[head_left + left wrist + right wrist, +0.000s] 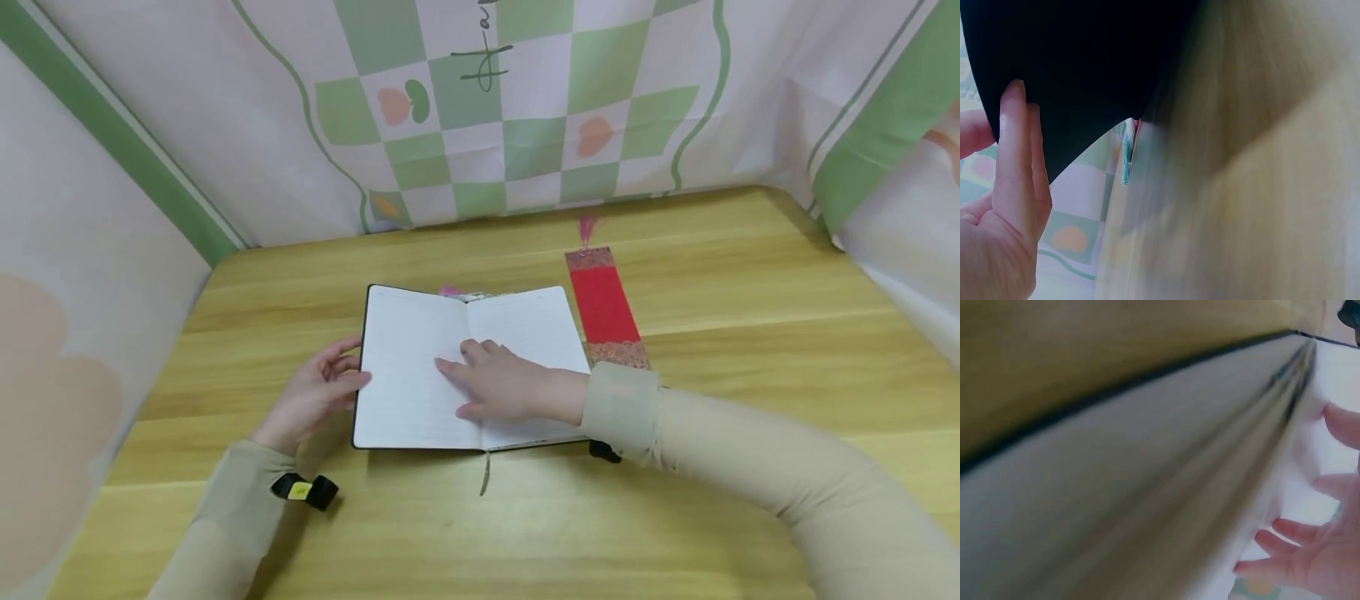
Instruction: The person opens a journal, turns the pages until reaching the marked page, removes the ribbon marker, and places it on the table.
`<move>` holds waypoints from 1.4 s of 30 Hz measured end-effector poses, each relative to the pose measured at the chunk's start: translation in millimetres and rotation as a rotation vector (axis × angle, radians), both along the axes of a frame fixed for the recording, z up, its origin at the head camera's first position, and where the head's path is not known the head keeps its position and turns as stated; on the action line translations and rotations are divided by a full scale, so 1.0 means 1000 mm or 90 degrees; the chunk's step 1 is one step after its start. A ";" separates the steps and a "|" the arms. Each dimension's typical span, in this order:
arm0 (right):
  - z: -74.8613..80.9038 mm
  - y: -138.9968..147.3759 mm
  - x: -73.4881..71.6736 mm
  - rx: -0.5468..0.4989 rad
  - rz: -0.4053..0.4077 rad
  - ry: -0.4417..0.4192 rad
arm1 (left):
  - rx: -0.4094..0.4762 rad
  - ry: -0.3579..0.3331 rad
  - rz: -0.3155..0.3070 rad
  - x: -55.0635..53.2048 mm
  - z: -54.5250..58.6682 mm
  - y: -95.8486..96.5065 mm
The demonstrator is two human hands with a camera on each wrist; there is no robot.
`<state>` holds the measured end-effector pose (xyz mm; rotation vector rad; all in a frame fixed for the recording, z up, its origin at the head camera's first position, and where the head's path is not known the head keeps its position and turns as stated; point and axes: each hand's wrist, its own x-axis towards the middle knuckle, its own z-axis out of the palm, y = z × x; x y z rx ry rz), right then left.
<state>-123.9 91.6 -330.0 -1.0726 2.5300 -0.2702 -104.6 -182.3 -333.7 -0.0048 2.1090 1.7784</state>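
An open notebook (412, 367) with white, faintly lined pages and a dark cover lies across the middle of the table. My left hand (318, 387) pinches its left edge, thumb on the page side. In the left wrist view, the left fingers (1016, 156) lie behind the black cover (1085, 62), which is raised off the table. My right hand (502, 383) rests on the pages near the centre fold, fingers spread. Page edges (1210, 481) fan beside the right hand (1316, 544) in the right wrist view. A ribbon marker (485, 473) hangs from the spine.
A red bookmark (606, 304) with patterned ends and a pink tassel (587, 229) lies right of the notebook, partly under the right sleeve. Something patterned (476, 297) with a pink bit peeks out behind the notebook. A printed curtain (525, 108) borders the wooden table (525, 525).
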 end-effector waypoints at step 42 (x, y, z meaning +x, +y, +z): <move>0.004 0.091 -0.081 0.067 -0.110 0.163 | -0.028 -0.006 0.005 0.000 -0.001 0.003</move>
